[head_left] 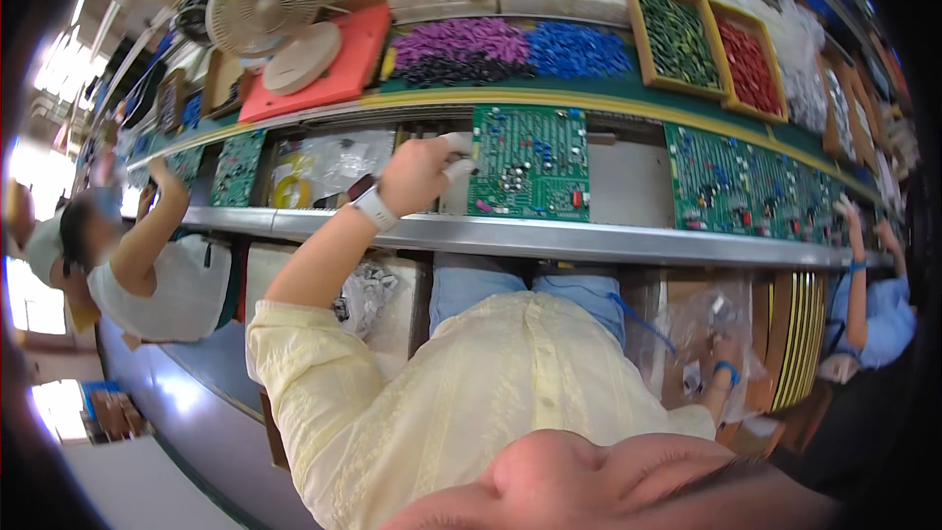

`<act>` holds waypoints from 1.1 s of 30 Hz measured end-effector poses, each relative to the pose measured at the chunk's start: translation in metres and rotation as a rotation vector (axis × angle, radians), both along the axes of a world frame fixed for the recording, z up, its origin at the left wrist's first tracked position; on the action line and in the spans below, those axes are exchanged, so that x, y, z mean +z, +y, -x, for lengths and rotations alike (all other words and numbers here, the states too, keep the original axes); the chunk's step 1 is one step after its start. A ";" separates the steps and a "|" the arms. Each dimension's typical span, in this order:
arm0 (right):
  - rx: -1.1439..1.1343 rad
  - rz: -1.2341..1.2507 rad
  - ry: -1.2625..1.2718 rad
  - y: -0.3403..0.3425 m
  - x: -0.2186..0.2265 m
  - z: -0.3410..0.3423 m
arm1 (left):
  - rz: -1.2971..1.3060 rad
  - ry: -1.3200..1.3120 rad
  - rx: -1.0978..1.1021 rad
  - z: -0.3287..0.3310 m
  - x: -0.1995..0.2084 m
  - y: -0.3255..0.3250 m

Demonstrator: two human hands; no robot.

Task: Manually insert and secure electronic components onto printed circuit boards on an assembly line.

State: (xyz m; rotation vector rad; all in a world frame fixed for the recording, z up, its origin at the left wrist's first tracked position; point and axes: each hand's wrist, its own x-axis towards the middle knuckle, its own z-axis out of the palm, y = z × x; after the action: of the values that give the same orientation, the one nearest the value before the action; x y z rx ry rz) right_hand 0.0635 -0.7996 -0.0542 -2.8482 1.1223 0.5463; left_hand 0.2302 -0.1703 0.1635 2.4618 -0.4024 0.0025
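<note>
A green circuit board [531, 162] fitted with small blue, black and red parts sits upright in view on the line in front of me. My left hand [424, 169], white covers on its fingertips and a pale watch at the wrist, is curled with thumb and fingers at the board's left edge. Low on the right, my right hand [724, 351] reaches down into a clear plastic bag [702, 319] in a cardboard box. A blue strap [726, 372] circles that wrist. The plastic and the blur hide what its fingers do.
Purple [461, 39], black and blue [579, 49] small parts lie heaped behind the line. Boxes of green [677, 39] and red parts [751, 66] stand further right. More boards [756, 182] sit to the right. A fan [267, 4] stands back left. Co-workers [162, 275] sit on both sides.
</note>
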 end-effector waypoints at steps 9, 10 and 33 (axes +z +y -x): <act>-0.270 -0.837 -0.004 -0.006 0.102 -0.025 | -0.149 -0.083 -0.249 -0.020 -0.043 -0.005; -0.205 -0.962 -0.061 -0.001 0.116 -0.032 | -0.139 -0.092 -0.279 -0.020 -0.047 -0.004; 1.111 -1.160 -0.242 0.298 0.200 -0.202 | -0.338 -0.155 -0.365 -0.004 -0.050 -0.009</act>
State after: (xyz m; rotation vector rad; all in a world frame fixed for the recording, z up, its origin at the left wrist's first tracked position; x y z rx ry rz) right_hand 0.2658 -0.5012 0.1459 -2.0382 -0.7442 0.5391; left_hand 0.2346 -0.1789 0.1132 2.6863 -0.9862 -0.0302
